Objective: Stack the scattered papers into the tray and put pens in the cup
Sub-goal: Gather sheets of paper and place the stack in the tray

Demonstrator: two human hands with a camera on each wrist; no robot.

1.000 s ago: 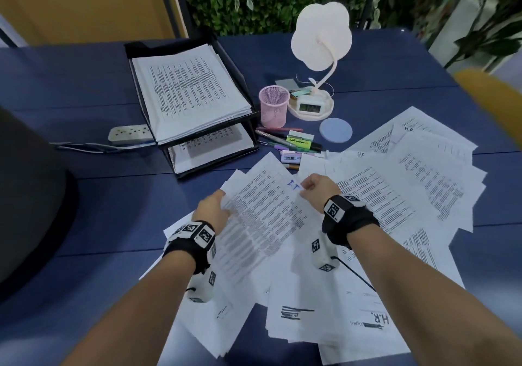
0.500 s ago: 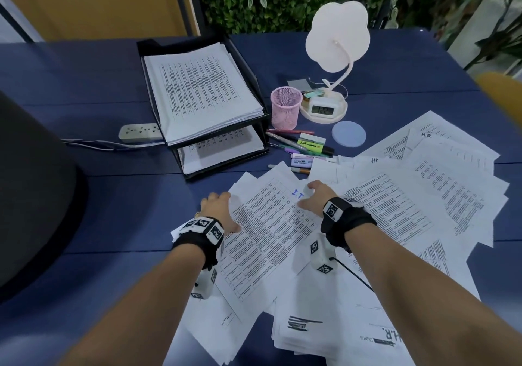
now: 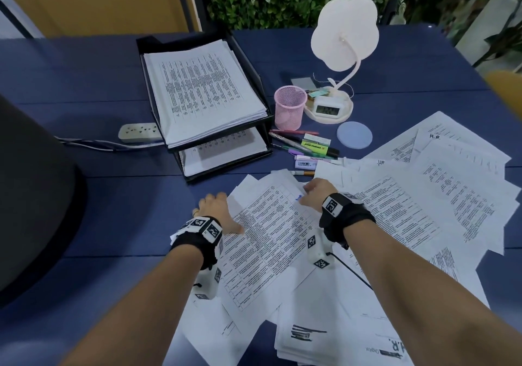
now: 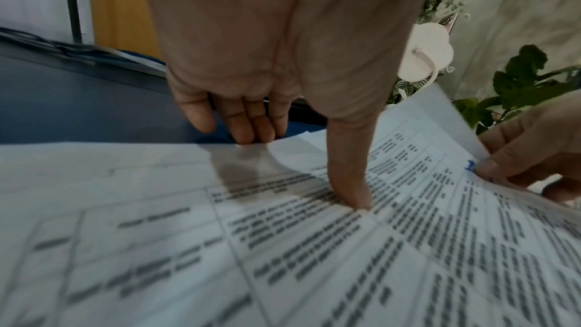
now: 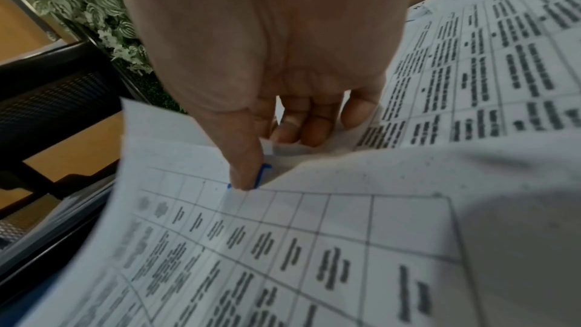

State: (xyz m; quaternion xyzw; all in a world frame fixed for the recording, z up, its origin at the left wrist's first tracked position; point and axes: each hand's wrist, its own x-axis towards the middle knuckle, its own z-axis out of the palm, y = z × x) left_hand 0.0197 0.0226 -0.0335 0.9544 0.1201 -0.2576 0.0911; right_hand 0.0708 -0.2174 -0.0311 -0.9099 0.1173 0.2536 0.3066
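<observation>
A printed sheet with a table grid [image 3: 271,232] lies on top of the scattered papers [image 3: 423,196] near the table's front. My left hand [image 3: 217,210] holds its left edge, thumb [image 4: 349,183] pressed on top and fingertips [image 4: 248,131] at the edge. My right hand [image 3: 313,193] pinches its far right corner, with the thumb [image 5: 245,170] on a blue mark and the fingers behind the sheet. The black two-tier tray [image 3: 255,63] at the back left holds paper stacks. The pink mesh cup [image 3: 291,108] stands beside it, with pens and highlighters [image 3: 305,148] lying in front.
A white flower-shaped lamp with a small clock [image 3: 330,108] stands behind the cup. A round blue coaster [image 3: 354,134] lies near the pens, and a power strip [image 3: 138,132] with its cable lies left of the tray. A dark rounded object [image 3: 31,196] fills the left edge.
The sheet held raised between both hands a second ago has come down flat onto the pile. Both hands have sunk with it and keep hold of its edges.
</observation>
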